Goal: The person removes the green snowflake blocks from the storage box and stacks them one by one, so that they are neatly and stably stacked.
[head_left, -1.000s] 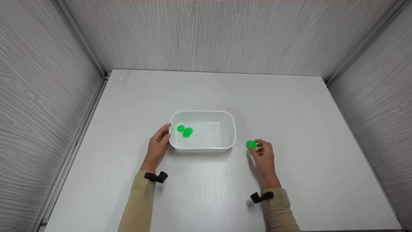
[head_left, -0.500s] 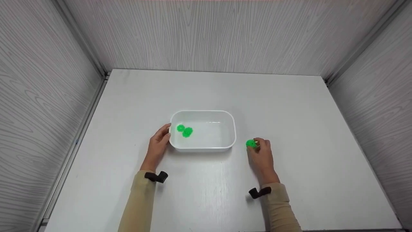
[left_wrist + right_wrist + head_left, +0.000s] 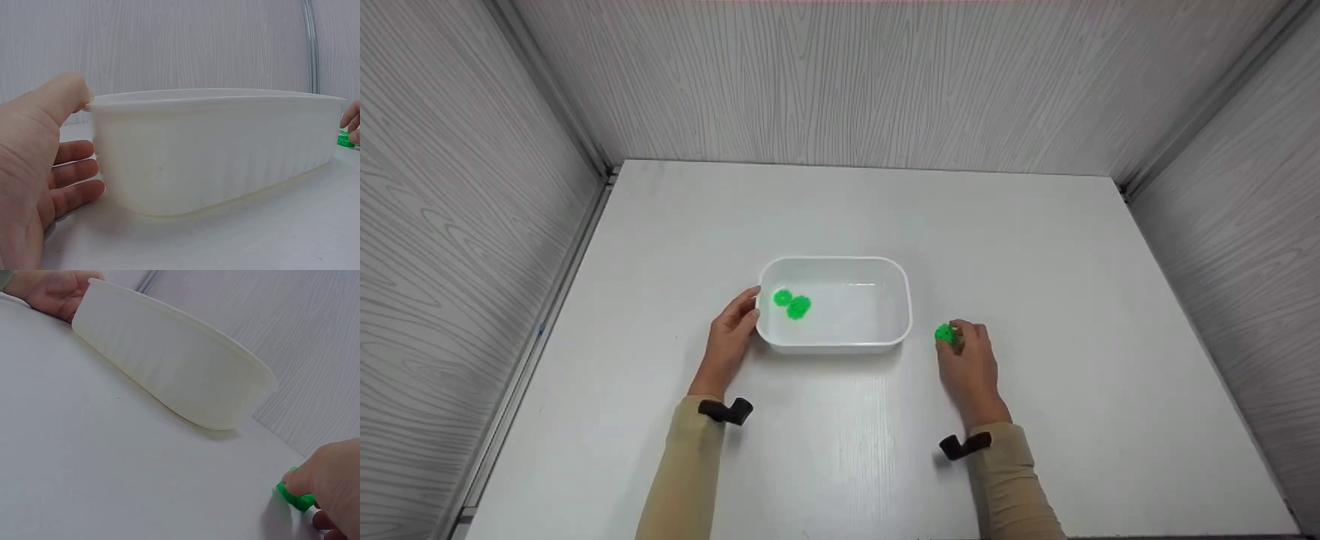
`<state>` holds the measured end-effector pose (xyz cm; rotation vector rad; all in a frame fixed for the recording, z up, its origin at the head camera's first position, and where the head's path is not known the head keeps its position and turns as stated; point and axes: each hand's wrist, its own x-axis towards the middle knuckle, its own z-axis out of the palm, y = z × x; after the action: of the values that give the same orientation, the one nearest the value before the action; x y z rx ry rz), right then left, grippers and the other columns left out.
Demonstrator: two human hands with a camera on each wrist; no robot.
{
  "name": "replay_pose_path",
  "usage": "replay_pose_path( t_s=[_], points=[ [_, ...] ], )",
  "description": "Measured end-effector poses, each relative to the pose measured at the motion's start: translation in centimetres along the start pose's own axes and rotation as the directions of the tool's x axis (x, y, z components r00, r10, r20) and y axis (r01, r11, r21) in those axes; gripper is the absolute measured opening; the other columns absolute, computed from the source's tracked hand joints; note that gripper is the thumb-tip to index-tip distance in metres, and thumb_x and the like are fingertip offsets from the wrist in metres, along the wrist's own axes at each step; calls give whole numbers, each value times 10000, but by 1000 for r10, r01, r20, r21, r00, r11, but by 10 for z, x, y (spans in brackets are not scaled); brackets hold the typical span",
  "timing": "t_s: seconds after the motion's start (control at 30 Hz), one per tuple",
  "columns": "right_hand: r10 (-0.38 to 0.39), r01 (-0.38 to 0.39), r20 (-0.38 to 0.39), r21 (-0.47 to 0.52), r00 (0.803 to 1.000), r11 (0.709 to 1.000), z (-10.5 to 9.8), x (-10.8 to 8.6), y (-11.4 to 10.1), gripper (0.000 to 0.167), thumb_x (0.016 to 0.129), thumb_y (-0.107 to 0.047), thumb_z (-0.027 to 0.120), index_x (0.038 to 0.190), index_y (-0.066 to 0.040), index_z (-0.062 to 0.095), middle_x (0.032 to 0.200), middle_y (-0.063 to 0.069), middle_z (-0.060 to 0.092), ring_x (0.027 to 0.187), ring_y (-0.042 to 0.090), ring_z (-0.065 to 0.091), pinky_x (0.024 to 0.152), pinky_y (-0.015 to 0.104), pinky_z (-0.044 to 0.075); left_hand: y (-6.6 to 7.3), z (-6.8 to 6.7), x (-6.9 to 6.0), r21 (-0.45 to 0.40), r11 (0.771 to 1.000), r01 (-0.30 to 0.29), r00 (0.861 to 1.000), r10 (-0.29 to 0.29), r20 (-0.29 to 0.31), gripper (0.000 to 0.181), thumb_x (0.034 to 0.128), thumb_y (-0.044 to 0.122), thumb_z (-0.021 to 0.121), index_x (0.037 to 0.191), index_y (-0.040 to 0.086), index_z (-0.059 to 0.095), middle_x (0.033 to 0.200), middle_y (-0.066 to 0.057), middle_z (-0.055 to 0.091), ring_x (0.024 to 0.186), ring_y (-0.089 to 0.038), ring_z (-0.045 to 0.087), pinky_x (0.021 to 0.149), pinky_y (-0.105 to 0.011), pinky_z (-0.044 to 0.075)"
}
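A white rectangular tub point(image 3: 832, 348) stands on the table, with several green scalloped pieces point(image 3: 798, 307) lying together at its left end. At the tub's left end is the left hand point(image 3: 725, 346); in the left wrist view this hand point(image 3: 34, 163) has its thumb on the rim and its fingers against the outer wall. To the right of the tub, the right hand point(image 3: 971, 371) pinches a green piece point(image 3: 944, 334) between thumb and fingers. The right wrist view shows the thumb of the right hand point(image 3: 334, 486) on the green piece point(image 3: 295, 497), which is just above or on the table; which cannot be told.
The white table point(image 3: 840, 217) is bounded by grey wood-grain panels at the back point(image 3: 840, 82), left and right. Metal edge strips run along the left side. A black band with a small mount sits at each wrist, over beige sleeves point(image 3: 682, 472).
The right hand has moved slightly forward and its fingers have drawn round the green piece, covering more of it. The left hand and the tub stay in place.
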<state>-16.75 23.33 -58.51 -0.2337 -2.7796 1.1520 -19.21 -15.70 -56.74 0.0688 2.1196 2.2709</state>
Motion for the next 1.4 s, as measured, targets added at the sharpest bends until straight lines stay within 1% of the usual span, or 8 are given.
replay_pose_path(
  t_s=[0.33,0.53,0.57,0.67,0.77,0.97,1.23,1.4],
  points=[
    [-6,6,-11,-11,1000,1000,1,-1,2,348,882,-259,591,1195,-112,555,1107,64,453,1023,242,489,879,425,428,2,1,-1,25,1000,8,1000,-7,-10,407,964,149,510,1369,137,476,1323,-191,477,1192,-344,448,875,-272,452],
    [21,-21,-4,44,1000,999,-2,-4,-1,342,893,-269,595,1203,-134,546,1145,30,434,1015,220,504,874,405,440,2,1,-1,15,1000,-1,1000,1,-1,402,963,145,510,1364,134,481,1320,-199,479,1192,-343,451,880,-294,452],
    [18,-18,-4,57,1000,998,-2,-5,-2,341,897,-269,597,1204,-130,545,1147,32,432,1005,218,503,868,397,441,-2,0,0,15,1000,-6,1000,6,-4,402,963,167,517,1363,148,485,1320,-185,484,1193,-325,456,884,-292,452],
    [-26,27,-16,80,1000,996,-6,-5,-6,346,904,-244,607,1207,-88,547,1135,63,446,948,220,507,812,374,455,-13,-2,4,12,1000,-3,1000,3,-8,406,963,198,523,1366,182,483,1335,-154,481,1211,-291,451,918,-302,439],
    [-113,117,-57,82,992,990,-9,-5,-11,343,893,-197,633,1182,-27,562,1092,108,476,871,221,504,724,353,457,-23,-4,9,16,1000,-6,1000,7,-19,406,961,242,528,1364,223,485,1342,-120,482,1218,-256,451,932,-289,433],
    [-208,220,-119,95,971,971,-12,-6,-18,318,872,-147,657,1143,6,588,1042,105,513,830,241,524,656,346,447,-25,-3,8,7,1000,-14,1000,14,-26,397,955,249,539,1350,228,501,1308,-135,500,1193,-263,469,930,-293,434],
    [-260,272,-142,76,955,959,-11,-8,-28,319,862,-105,665,1154,-5,582,996,109,537,811,233,541,665,334,453,-26,-3,8,13,1000,-12,999,13,-30,385,948,276,549,1331,254,514,1295,-117,512,1183,-243,479,914,-293,438],
    [-312,324,-143,72,939,943,-8,-10,-38,302,855,-77,667,1136,-3,585,989,121,541,805,270,555,659,349,473,-24,-4,8,6,1000,-8,1000,8,-25,393,953,246,543,1343,225,506,1308,-140,502,1197,-266,468,911,-286,441]
  ],
)
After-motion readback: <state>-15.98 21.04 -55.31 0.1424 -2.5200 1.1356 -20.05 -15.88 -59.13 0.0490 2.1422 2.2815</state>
